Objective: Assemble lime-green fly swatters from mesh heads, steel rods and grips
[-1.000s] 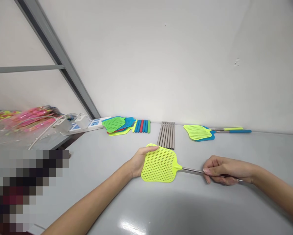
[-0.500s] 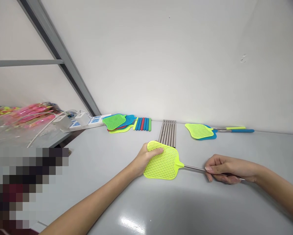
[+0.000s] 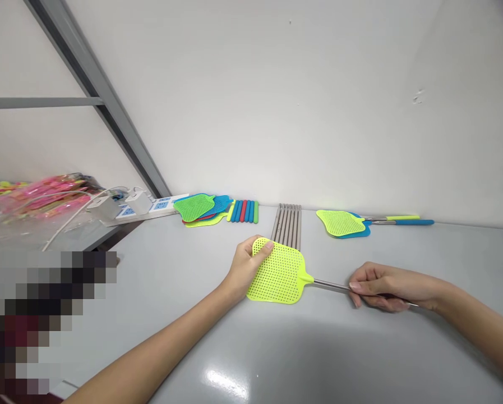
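Note:
A yellow fly swatter head [image 3: 280,274] is held above the table by my left hand [image 3: 243,266], its thumb on top of the mesh and the other fingers beneath. From the head's neck a metal rod [image 3: 330,285] runs right into my right hand [image 3: 381,287], whose fingers are closed around it. The rod's bare tip pokes out near the wrist, without a coloured grip. Behind the yellow head lie several metal rods [image 3: 287,224] side by side, their near ends partly hidden by it.
Stacked swatter heads [image 3: 195,207] and a row of coloured handle grips [image 3: 243,211] lie along the wall. Two swatters with grips [image 3: 342,223] rest at the right. A power strip [image 3: 162,207] with chargers and pink items in clear plastic [image 3: 53,193] are at the left.
My left thumb has shifted a little left, toward the mesh's upper edge. Both hands still hold the swatter in nearly the same place; the view has moved slightly.

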Demonstrator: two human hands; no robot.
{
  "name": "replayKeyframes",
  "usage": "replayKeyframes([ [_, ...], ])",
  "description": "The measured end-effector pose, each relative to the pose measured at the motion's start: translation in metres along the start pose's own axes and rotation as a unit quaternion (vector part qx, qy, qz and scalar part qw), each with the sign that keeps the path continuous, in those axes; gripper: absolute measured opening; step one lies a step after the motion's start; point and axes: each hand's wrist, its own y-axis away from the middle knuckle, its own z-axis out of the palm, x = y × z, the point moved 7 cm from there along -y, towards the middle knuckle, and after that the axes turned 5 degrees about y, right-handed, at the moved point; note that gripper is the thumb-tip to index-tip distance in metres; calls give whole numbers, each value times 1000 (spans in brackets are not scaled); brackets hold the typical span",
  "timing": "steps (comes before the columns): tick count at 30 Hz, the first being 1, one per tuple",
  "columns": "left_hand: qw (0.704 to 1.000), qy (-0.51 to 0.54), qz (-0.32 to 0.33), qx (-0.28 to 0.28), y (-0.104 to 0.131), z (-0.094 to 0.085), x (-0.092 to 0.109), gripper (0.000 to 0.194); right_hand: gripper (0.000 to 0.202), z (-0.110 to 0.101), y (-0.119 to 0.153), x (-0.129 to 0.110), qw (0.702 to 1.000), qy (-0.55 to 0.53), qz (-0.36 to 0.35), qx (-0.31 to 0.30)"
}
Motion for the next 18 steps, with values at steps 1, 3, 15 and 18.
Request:
replayKeyframes([
  [1,1000,-1,-1,1,0,0,0,22,33,0,1,0,1000,3,4,1],
  [3,1000,2,-6,1,-1,0,-2,23,33,-1,4,-2,1000,19,12,7],
  [15,999,30,-2,35,-10,-14,0,23,36,-45,32,3,983,155,63,73],
  [18,998,22,-6,51,-10,-16,-1,24,37,-44,30,5,982,166,58,64],
])
